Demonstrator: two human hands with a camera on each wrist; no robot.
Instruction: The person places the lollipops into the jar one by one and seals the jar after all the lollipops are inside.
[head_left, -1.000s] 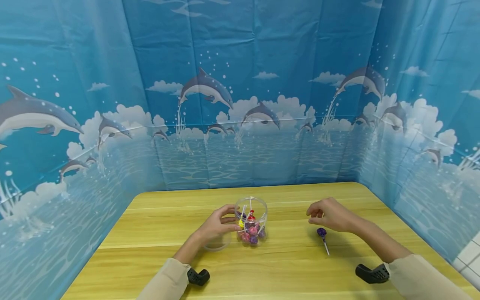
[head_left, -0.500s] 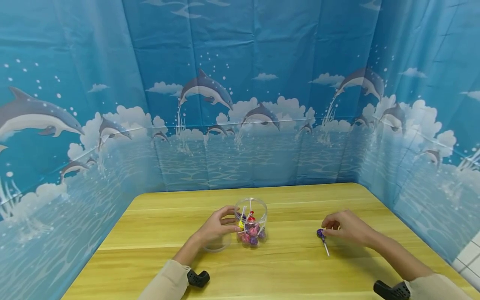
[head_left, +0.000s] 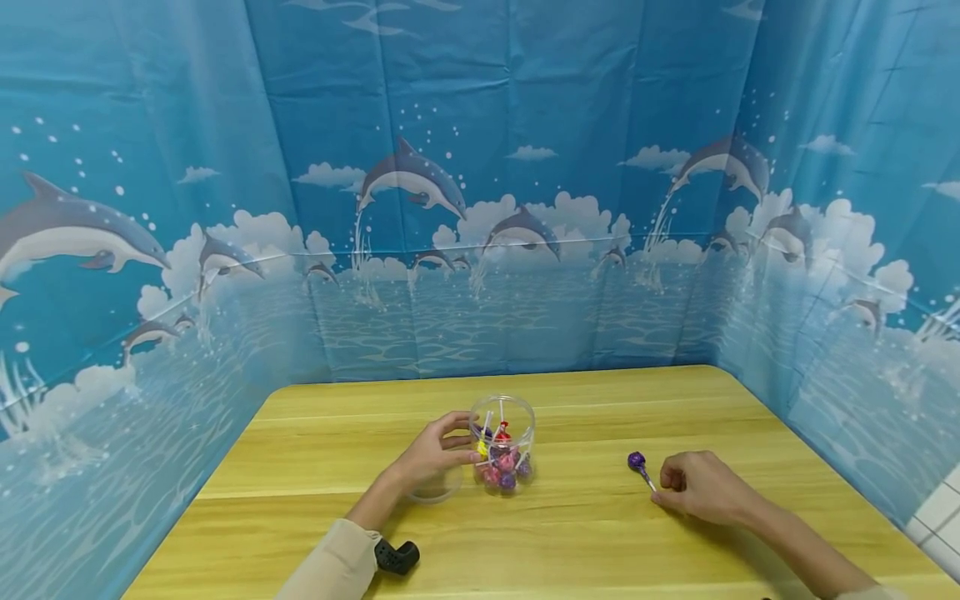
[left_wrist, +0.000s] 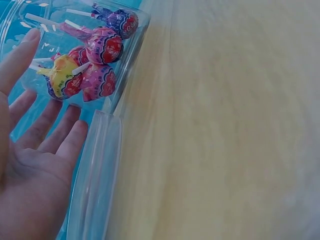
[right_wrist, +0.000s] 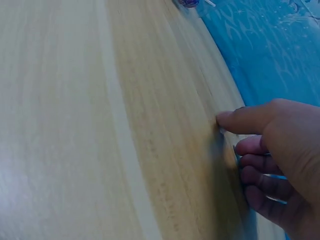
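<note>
A clear round jar [head_left: 522,433] holds several wrapped lollipops [left_wrist: 103,46] in pink, purple, red and yellow. My left hand [head_left: 431,450] rests against its left side, thumb at the front and fingers spread; the left wrist view shows these fingers nearly straight at the jar wall. On the right, a purple-wrapped lollipop [head_left: 637,461] points its head away to the left. My right hand [head_left: 701,486] pinches the end of its white stick between thumb and finger, the other fingers curled in. In the right wrist view, the lollipop's head is not discernible.
A clear round lid [head_left: 435,498] lies on the wooden table [head_left: 525,550], partly under my left hand. Blue dolphin-print sheets [head_left: 450,317] hang around the table's back and sides. White floor tiles [head_left: 933,517] show at the far right.
My right hand has moved down and right, from above the lollipop's head to its stick end. The lollipop has shifted slightly left and turned. The left hand and jar have stayed put.
</note>
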